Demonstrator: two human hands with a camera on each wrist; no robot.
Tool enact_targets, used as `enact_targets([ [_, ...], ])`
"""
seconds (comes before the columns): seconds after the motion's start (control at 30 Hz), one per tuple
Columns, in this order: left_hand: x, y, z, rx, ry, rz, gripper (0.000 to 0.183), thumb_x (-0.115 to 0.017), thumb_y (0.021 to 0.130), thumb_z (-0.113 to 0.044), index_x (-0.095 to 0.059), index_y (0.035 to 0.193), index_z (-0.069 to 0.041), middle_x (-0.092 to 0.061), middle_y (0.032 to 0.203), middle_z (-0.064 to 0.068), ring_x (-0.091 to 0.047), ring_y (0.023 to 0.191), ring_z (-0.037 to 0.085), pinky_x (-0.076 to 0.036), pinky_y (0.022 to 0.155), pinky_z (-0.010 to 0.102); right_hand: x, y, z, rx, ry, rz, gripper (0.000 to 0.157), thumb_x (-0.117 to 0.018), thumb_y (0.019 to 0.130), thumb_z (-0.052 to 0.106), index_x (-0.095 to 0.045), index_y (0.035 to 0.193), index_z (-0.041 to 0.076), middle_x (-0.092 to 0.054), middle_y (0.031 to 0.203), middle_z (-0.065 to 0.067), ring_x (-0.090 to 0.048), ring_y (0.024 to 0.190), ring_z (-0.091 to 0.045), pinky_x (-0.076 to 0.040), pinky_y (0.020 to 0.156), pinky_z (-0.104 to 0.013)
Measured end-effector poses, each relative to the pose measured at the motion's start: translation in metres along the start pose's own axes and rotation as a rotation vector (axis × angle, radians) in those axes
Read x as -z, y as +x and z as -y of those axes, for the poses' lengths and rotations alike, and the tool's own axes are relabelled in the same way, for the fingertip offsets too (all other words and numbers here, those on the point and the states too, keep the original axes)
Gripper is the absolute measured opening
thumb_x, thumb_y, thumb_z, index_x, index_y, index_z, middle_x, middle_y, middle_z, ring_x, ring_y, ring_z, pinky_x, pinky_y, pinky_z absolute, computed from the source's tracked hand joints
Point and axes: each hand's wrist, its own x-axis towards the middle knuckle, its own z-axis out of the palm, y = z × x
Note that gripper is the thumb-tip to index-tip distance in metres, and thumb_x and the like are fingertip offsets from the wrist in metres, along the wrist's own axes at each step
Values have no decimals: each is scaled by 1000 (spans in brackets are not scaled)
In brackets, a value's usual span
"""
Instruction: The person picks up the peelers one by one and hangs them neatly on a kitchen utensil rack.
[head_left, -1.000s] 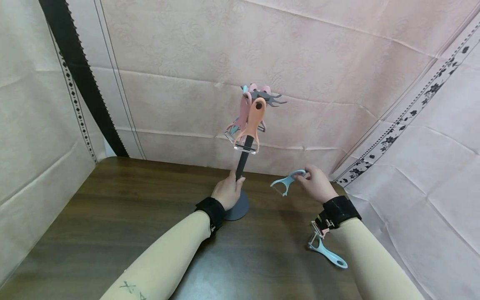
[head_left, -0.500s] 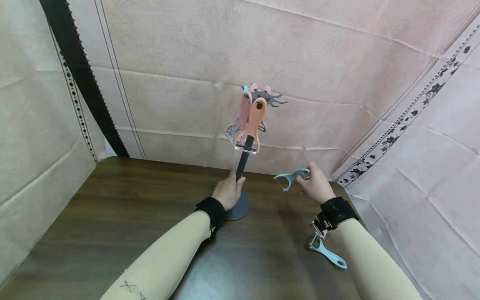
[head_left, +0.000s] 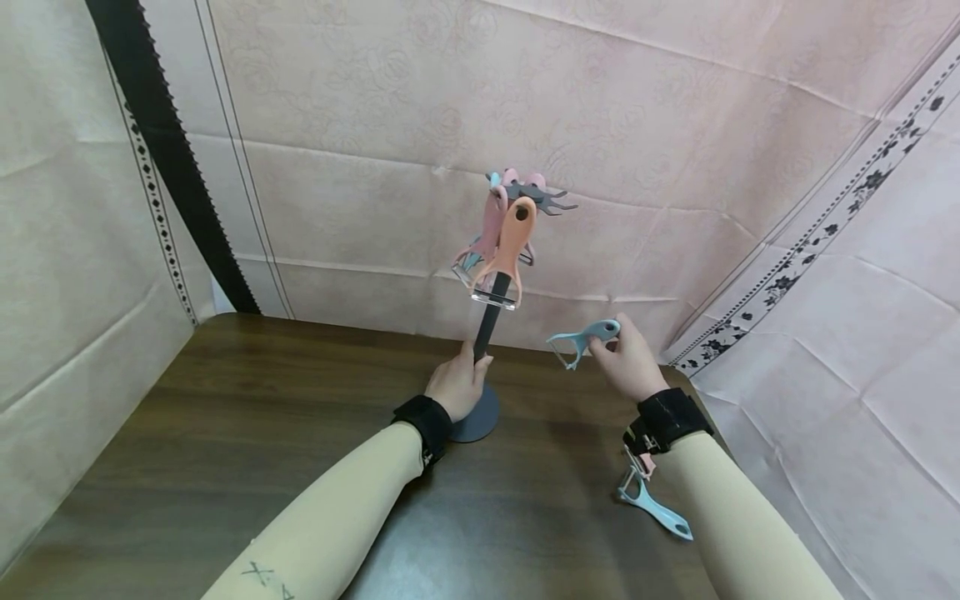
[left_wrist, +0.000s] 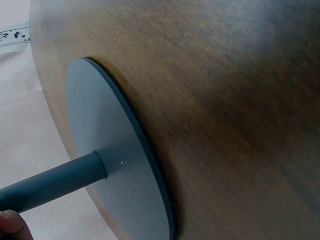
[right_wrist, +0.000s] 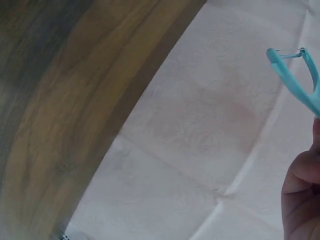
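Note:
My left hand [head_left: 456, 385] grips the dark post of a hook stand [head_left: 489, 329] low down, just above its round grey base [left_wrist: 112, 140]. From the hooks at the stand's top hang an orange peeler [head_left: 514, 237], a pink peeler [head_left: 492, 223] and others partly hidden behind them. To the right of the stand, my right hand [head_left: 628, 360] pinches a light blue peeler [head_left: 581, 340] by its handle, above the table. That peeler's blade end points left; the right wrist view shows its forked head [right_wrist: 295, 80].
Another light blue peeler [head_left: 656, 510] lies on the wooden table [head_left: 315, 400] below my right wrist, with a pink peeler [head_left: 645, 463] partly hidden beside it. Pale patterned cloth [head_left: 360, 217] stands behind the table and at both sides.
My right hand has risen slightly and turned the light blue peeler, so its handle and head lie nearer level. My left hand stays on the post.

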Motion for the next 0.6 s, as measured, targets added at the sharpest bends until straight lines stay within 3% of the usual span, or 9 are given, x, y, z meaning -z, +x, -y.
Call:
enact_targets([
  [0.13,0,0,-1,-5,11,-2,48,-24,92,-53,-42,107,-11,-51,70,-1,-50,54,13,-38,49,28,-1,3,2,42,-10,-1,14,-46,94,17,-47,100,6,-56,94,-8,-56,87,-19,-47,68,-36],
  [0.37,0,-1,-1,-11,11,-5,49,-24,92,-52,-42,108,-10,-52,70,-1,-50,54,13,-38,49,28,2,9,11,14,-77,-63,23,-47,94,26,-53,85,6,-56,72,-7,-49,62,-17,-39,53,-28],
  [0.6,1,0,0,-18,0,-5,48,-23,91,-53,-42,108,-12,-51,69,-2,-49,53,13,-37,47,27,14,25,34,3,-12,-95,26,-52,90,31,-61,84,8,-61,75,-6,-48,60,-16,-36,50,-25],
])
